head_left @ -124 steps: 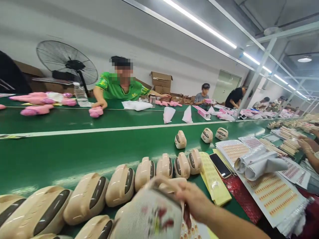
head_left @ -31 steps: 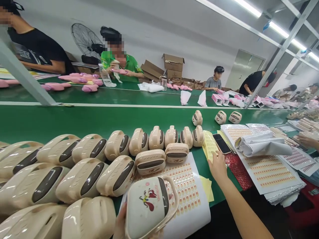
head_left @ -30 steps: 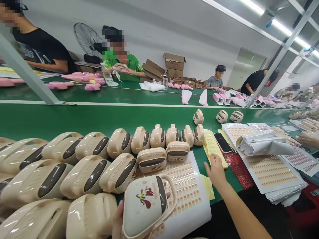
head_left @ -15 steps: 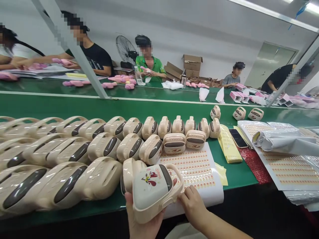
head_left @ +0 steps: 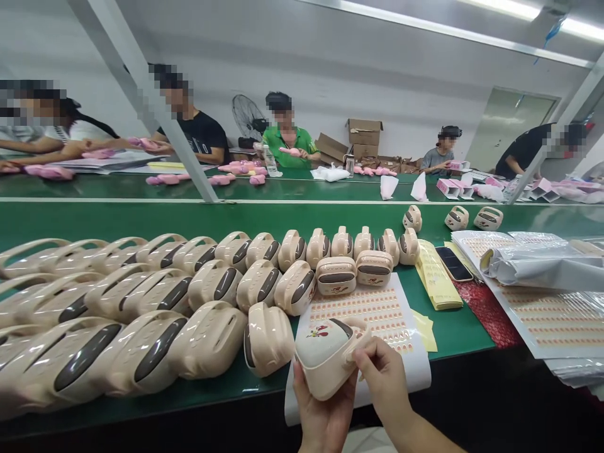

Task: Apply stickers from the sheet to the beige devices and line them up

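Beige case (head_left: 325, 355) in both hands

The left hand (head_left: 323, 412) is raised palm-up with fingers curled in a cupping grip; the right hand (head_left: 384, 384) meets it, thumb and forefinger pinched.

The beige case (head_left: 325, 355) between my left hand (head_left: 321, 418) and right hand (head_left: 384, 384) is smooth, glossy plastic with a printed picture on top. Beside it, the other cases (head_left: 207, 283) shine alike, each with a dark glossy inset. Under it lies a slick white paper sticker sheet (head_left: 377, 314) on the matt green tabletop (head_left: 283, 217).
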### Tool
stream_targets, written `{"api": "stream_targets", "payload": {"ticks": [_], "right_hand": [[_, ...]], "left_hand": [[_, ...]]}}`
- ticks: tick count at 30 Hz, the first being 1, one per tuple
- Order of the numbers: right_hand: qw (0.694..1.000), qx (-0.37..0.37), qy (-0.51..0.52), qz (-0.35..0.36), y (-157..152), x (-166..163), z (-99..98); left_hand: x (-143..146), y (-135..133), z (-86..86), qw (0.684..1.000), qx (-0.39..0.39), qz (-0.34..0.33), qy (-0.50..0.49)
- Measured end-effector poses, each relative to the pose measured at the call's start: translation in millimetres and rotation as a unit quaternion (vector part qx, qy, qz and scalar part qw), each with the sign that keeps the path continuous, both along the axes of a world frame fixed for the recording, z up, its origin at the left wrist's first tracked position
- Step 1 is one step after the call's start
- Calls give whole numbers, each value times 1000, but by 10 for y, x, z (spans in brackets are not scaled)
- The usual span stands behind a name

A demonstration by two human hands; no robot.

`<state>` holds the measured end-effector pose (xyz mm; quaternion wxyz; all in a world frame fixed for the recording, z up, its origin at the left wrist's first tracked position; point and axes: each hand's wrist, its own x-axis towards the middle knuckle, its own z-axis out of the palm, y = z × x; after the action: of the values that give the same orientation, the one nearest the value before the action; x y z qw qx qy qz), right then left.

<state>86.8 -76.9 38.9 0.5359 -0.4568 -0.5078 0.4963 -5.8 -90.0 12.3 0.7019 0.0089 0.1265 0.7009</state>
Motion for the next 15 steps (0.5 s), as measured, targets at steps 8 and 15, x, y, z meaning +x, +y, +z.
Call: {"api": "stream_targets", "payload": {"ticks": [8, 15], "right_hand": [[972, 153, -159, -83, 16, 12, -96], [875, 332, -310, -166, 40, -16, -90]], "left_hand": [[49, 5, 66, 1000, 4, 4, -2], [33, -15, 57, 998, -52, 3, -21]]}}
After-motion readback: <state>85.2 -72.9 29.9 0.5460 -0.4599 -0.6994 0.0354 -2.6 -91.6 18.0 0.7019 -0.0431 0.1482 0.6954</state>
